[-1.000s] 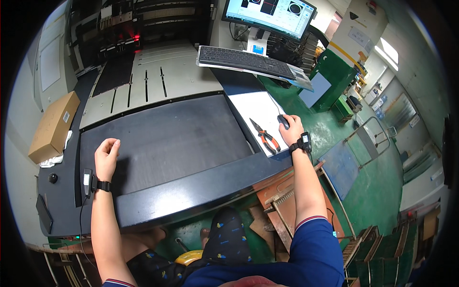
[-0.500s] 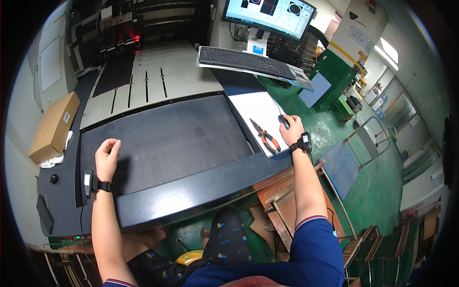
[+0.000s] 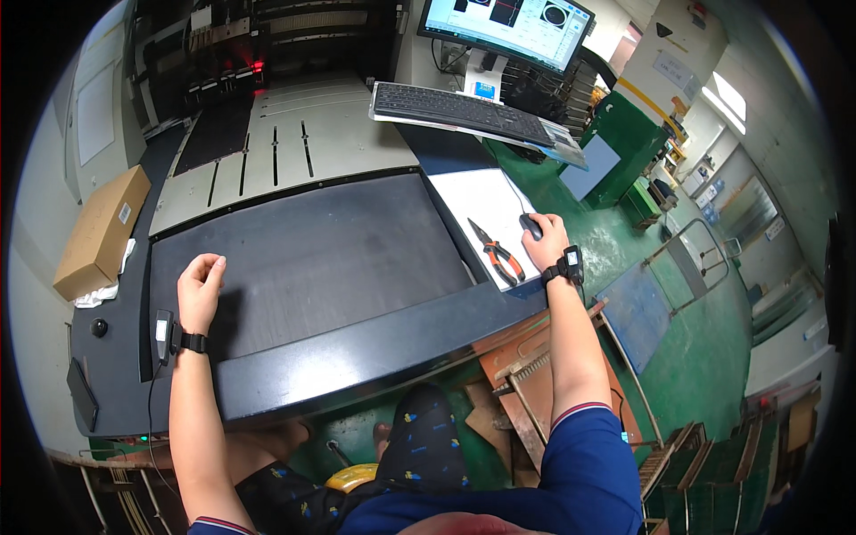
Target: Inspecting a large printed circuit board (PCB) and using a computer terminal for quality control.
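Observation:
My right hand (image 3: 549, 242) is closed over a black computer mouse (image 3: 532, 226), which rests on a white sheet (image 3: 473, 197) at the right of the machine's front. Just left of that hand, pliers (image 3: 497, 251) with orange-and-black handles lie on the same sheet, apart from my fingers. My left hand (image 3: 200, 290) is over the left part of a dark flat panel (image 3: 330, 259). Its fingers are curled together with the thumb against them, and nothing shows in them. Each wrist wears a black strap with a small device.
Ahead, a pale slotted plate (image 3: 294, 147) adjoins the panel. A monitor (image 3: 508, 31) and a keyboard (image 3: 459, 114) stand at the upper right. A cardboard box (image 3: 102, 232) sits at the left edge, near a black knob (image 3: 99, 328). A blue platform cart (image 3: 635, 312) stands on the green floor.
The whole view has shifted very slightly. Both hands keep their places, the right one still on the mouse.

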A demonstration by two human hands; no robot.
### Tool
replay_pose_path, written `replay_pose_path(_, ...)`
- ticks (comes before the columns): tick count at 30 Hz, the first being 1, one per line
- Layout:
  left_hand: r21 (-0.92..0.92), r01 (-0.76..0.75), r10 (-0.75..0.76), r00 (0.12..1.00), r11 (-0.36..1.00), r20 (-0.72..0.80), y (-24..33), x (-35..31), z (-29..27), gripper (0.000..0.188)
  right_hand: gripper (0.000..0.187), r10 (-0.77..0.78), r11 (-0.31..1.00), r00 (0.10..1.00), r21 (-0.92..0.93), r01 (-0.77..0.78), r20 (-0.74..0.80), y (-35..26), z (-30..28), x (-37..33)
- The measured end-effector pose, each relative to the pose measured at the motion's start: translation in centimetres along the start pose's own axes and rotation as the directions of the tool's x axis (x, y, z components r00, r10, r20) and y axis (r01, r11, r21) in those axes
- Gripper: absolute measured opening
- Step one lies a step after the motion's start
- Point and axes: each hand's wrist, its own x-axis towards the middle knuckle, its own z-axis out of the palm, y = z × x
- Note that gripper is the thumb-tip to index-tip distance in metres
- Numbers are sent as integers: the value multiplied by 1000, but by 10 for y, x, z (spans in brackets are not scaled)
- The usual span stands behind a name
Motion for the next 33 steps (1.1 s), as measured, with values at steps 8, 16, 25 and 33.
replay_pose_path(8, 0, 6, -6, 1000, 1000, 2, 0, 0, -1, 20, 35, 2, 1000, 1000, 21, -2, 19, -3, -1, 0)
replay_pose_path(16, -4, -2, 2, 1000, 1000, -3, 1, 0, 1, 20, 35, -1, 1000, 1000, 26, 0, 15, -3, -3, 1)
replay_pose_path(25, -11, 2, -2, 1000, 1000, 2, -1, 0, 0, 19, 34, -23, 1000, 1000, 18, 23, -2, 1, 1, 1)
replay_pose_path(33, -23, -25, 23, 996, 999, -86, 1, 0, -1, 21, 37, -14, 1000, 1000, 24, 14, 6, 0, 0, 2)
